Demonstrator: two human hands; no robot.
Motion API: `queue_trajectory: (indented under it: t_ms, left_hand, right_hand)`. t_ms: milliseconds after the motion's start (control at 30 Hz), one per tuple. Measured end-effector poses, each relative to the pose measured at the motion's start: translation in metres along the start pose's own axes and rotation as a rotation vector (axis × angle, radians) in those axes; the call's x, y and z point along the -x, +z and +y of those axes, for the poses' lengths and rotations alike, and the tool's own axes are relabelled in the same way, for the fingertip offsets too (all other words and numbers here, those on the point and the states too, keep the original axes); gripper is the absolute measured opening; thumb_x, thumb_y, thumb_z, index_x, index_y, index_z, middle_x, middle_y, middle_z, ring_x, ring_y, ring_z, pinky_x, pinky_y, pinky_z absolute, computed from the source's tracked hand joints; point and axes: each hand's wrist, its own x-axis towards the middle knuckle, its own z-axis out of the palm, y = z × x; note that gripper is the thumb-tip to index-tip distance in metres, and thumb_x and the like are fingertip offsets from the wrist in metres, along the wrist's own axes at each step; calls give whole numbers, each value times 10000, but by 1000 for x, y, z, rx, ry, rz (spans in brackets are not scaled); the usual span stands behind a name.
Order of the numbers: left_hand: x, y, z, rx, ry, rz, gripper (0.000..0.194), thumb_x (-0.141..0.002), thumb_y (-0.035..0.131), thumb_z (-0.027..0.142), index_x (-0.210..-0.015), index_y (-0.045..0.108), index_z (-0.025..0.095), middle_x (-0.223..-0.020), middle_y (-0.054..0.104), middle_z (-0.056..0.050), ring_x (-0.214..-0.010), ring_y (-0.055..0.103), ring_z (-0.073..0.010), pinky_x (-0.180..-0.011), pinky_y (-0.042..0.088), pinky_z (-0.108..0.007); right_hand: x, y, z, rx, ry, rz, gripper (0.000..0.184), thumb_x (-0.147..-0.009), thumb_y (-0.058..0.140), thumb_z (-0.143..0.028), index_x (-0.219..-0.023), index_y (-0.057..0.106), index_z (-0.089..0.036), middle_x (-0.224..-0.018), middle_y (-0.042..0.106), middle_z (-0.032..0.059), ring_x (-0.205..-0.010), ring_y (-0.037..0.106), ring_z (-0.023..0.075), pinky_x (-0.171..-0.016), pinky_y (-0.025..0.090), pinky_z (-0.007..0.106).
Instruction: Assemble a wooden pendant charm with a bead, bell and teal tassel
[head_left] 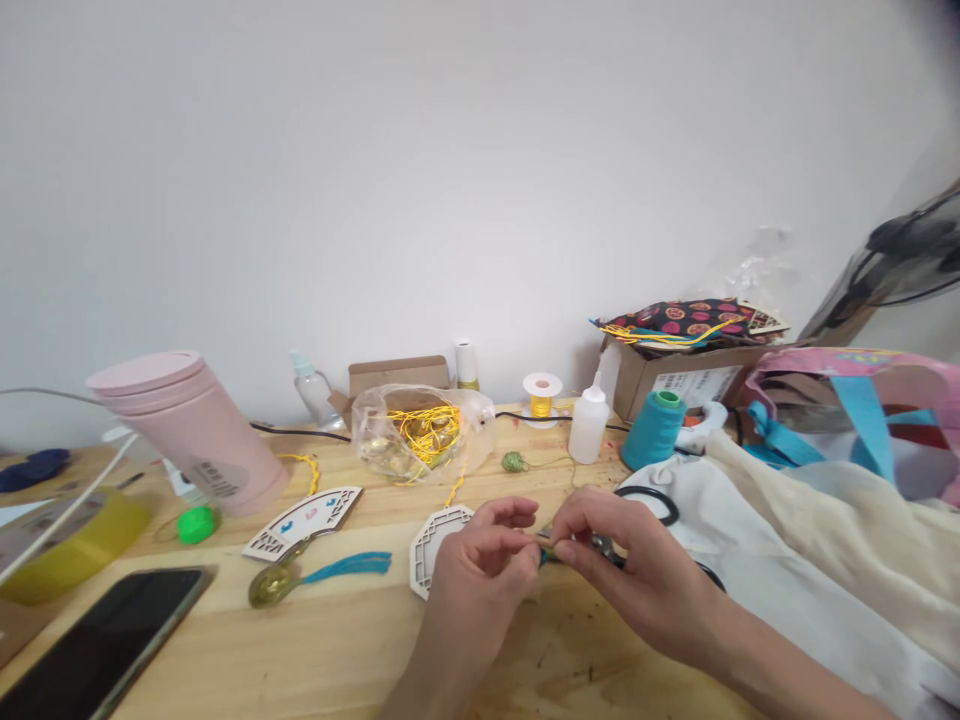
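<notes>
My left hand [480, 560] and my right hand [622, 560] meet over the wooden table [315, 640], fingertips pinched together on a small piece with a bit of teal cord [545, 552] showing between them. The right hand also grips a dark metal tool [604, 546], partly hidden by the fingers. Just left of my left hand lies a white octagonal cut-out frame [429, 545]. A teal tassel with a gold bead [315, 578] lies further left.
A pink tumbler [191, 430], fan-shaped cut-out [304, 520], phone [105, 640], yellow tape roll [75, 545] and green cap [196, 524] sit left. Behind are a plastic bag of yellow cord [420, 432], glue bottle [587, 424], teal thread cone [652, 430], cardboard box [675, 375]. Cloth [810, 560] covers the right.
</notes>
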Motion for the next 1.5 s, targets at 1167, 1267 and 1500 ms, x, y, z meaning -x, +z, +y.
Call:
queue_trajectory:
  t_ms: [1167, 1267, 1500]
  left_hand:
    - [1, -1, 2, -36, 111, -43, 190, -708, 545, 159, -548, 646, 173, -1076, 499, -72, -1022, 471, -221, -876, 367, -332]
    - [0, -2, 2, 34, 9, -58, 177, -697, 561, 170, -543, 649, 164, -1068, 517, -74, -998, 487, -218, -849, 372, -309]
    - [1, 1, 4, 255, -156, -136, 137, -723, 560, 262, -725, 662, 169, -691, 627, -19, -660, 539, -124, -640, 419, -231]
  right_hand:
    - [0, -3, -2, -100, 67, -100, 107, -819, 440, -173, -738, 510, -185, -699, 522, -12, -658, 475, 111, -595, 377, 209]
    - [-1, -2, -2, -99, 47, -85, 98, -814, 449, -168, -740, 511, -186, -698, 528, -13, -661, 481, 112, -595, 377, 213]
    - [-4, -4, 2, -55, 66, -12, 114, -792, 483, -158, -686, 518, -180, -649, 543, -18, -611, 491, 105, -566, 379, 214]
